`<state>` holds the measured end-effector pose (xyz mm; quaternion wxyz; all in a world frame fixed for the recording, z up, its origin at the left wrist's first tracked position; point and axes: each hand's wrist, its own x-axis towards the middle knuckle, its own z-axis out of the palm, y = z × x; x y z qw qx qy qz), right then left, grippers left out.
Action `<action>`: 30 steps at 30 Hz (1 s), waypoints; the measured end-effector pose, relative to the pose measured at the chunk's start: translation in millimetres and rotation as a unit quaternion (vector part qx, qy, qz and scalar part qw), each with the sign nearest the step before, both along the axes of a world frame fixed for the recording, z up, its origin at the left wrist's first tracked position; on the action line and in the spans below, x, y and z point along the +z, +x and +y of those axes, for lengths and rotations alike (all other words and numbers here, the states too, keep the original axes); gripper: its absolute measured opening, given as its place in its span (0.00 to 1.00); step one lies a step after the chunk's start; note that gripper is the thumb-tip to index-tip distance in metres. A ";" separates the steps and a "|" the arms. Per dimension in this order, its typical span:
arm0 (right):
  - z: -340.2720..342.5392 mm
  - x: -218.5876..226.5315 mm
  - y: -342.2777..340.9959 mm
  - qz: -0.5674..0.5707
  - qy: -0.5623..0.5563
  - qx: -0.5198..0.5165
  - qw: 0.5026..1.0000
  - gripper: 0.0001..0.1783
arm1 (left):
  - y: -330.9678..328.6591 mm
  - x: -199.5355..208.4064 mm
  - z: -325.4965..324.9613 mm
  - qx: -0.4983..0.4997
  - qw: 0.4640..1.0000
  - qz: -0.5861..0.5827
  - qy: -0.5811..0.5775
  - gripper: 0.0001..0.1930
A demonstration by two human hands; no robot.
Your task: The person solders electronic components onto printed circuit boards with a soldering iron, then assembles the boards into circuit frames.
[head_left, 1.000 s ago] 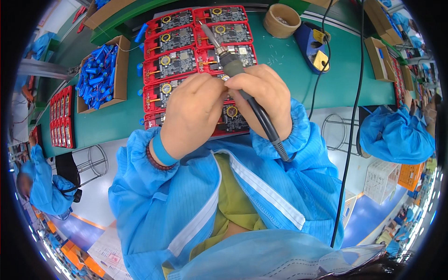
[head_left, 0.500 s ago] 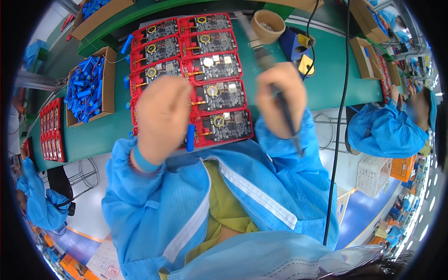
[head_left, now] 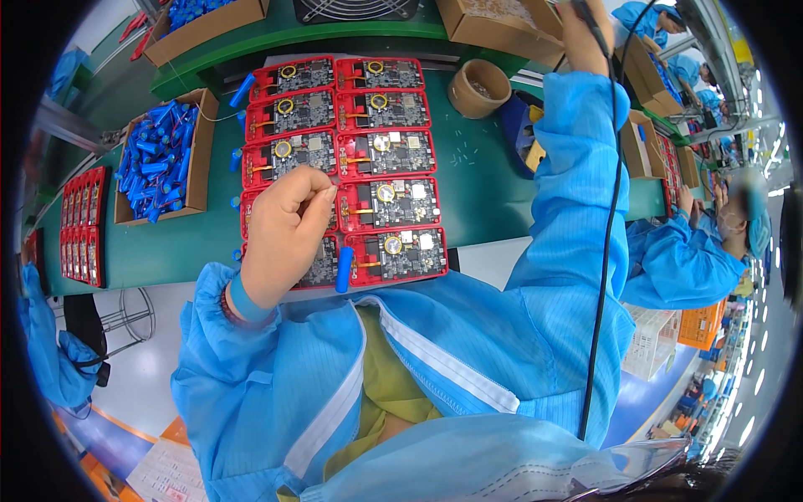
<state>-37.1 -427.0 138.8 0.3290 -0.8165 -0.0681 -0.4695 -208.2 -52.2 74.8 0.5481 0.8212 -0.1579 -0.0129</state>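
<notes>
My left hand (head_left: 280, 238) is closed, thumb and fingertips pinched together above the left column of red cases. Anything in that pinch is too small or hidden to make out. Two columns of red plastic cases (head_left: 391, 258) hold dark circuit boards (head_left: 406, 205), most with a round yellow-ringed part. A blue cylindrical battery (head_left: 344, 269) stands out at the nearest cases, just right of my left wrist. At the upper right, my right arm is stretched far out, its hand (head_left: 584, 42) wrapped around the dark handle of a soldering iron (head_left: 592, 23); the tip is out of sight.
A carton of blue batteries (head_left: 201, 155) stands left, beside more red cases (head_left: 82, 226). Behind are a tan round pot (head_left: 479, 88), a blue stand (head_left: 517, 134) partly behind my sleeve, and a green shelf (head_left: 368, 35). A black cable (head_left: 604, 276) hangs at right; a co-worker (head_left: 690, 259) sits beyond.
My right hand has swung up and away to the far right with the soldering iron, from beside the cases. My left hand has shifted slightly nearer me, still pinched.
</notes>
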 end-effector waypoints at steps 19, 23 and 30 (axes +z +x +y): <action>107.5 -87.2 -198.2 0.229 0.188 0.393 0.871 0.17 | 10.5 -34.1 -24.5 -0.036 0.959 -0.166 0.226 0.02; 112.0 -93.1 -193.1 0.257 0.198 0.388 0.862 0.13 | 18.9 -40.5 -29.7 -0.016 0.946 -0.224 0.233 0.02; 117.1 -95.4 -190.1 0.277 0.180 0.370 0.868 0.13 | 21.3 -48.0 -30.9 -0.011 0.947 -0.218 0.236 0.02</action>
